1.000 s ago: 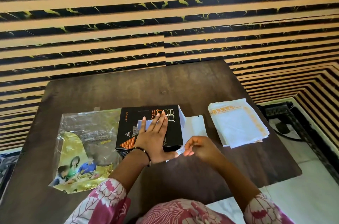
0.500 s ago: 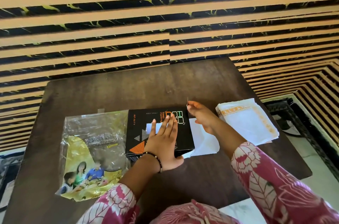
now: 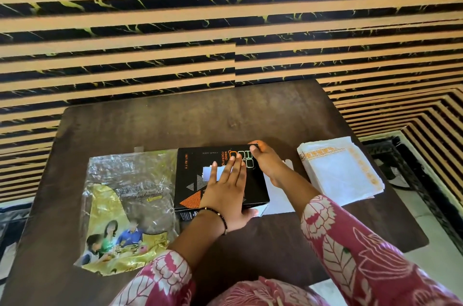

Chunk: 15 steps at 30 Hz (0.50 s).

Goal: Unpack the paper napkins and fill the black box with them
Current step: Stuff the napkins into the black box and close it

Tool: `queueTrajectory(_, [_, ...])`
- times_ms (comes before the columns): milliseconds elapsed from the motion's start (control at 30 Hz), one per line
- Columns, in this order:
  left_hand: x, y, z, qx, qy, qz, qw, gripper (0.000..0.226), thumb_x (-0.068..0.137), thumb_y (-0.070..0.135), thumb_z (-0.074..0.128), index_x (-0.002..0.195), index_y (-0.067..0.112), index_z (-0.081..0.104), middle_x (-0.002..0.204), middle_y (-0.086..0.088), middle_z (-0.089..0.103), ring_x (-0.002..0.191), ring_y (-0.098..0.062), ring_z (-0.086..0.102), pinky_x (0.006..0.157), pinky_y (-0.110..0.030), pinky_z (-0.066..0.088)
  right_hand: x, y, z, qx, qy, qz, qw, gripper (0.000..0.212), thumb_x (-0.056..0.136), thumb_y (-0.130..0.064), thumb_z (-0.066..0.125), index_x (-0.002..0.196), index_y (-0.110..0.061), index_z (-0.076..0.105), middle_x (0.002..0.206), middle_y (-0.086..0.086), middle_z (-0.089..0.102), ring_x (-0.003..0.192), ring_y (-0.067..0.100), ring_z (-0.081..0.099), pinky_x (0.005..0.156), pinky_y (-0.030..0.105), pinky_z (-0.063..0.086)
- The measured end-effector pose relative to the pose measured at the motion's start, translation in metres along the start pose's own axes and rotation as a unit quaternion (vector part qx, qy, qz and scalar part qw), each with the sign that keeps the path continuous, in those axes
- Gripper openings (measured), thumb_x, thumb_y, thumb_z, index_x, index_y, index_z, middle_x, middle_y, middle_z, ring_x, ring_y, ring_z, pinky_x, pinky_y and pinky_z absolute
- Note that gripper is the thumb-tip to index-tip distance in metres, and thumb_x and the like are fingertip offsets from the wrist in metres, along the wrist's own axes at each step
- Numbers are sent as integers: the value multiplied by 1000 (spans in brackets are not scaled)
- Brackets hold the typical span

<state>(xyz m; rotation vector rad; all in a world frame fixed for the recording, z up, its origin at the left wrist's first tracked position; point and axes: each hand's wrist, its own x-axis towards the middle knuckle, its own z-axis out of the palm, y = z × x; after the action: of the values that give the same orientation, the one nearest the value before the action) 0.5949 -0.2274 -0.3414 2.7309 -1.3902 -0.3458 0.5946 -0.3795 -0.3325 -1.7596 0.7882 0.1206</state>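
Note:
The black box point(image 3: 200, 163) with orange print lies flat on the dark wooden table point(image 3: 250, 115). My left hand point(image 3: 226, 190) rests palm down on its top, fingers spread, partly covering a white opening in the lid. My right hand point(image 3: 266, 163) grips the box's far right corner, fingers curled over the edge. White paper point(image 3: 278, 200) sticks out from the box's right side under my right wrist. A stack of white paper napkins point(image 3: 340, 170) with yellow trim sits to the right, apart from both hands.
An empty clear and gold plastic wrapper point(image 3: 125, 205) lies flat left of the box. A striped black and tan wall point(image 3: 225, 30) rises right behind the table. The table's right edge drops to a light floor point(image 3: 426, 268).
My right hand moved from the near side of the box up to its far right corner and closed on the edge. My left hand stayed flat on the lid.

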Motion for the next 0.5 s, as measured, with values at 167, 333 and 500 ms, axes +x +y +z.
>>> queueTrajectory(167, [-6, 0, 0, 6, -3, 0, 1000, 115, 64, 84, 32, 145, 14, -11, 155, -3, -20, 142, -18, -22, 115, -53, -12, -13, 14, -21, 11, -3, -37, 999, 30, 96, -27, 42, 124, -16, 50, 121, 10, 59, 108, 23, 58, 90, 35, 43])
queueTrajectory(333, [-2, 7, -7, -15, 3, -39, 999, 122, 48, 91, 2, 147, 19, -5, 154, 4, -20, 143, -17, -17, 112, -53, -16, -34, 54, -89, -30, 120, -82, 989, 17, 93, -29, 47, 97, -22, 63, 109, 6, 68, 105, 26, 61, 96, 34, 45])
queueTrajectory(500, [11, 40, -19, -51, 81, -64, 993, 116, 53, 87, -14, 147, 22, 8, 158, -2, -2, 145, -21, -10, 111, -47, -15, -47, 104, -135, -314, 159, -5, 936, 68, 84, -53, 52, 140, -22, 29, 151, 4, 32, 136, 28, 33, 112, 43, 25])
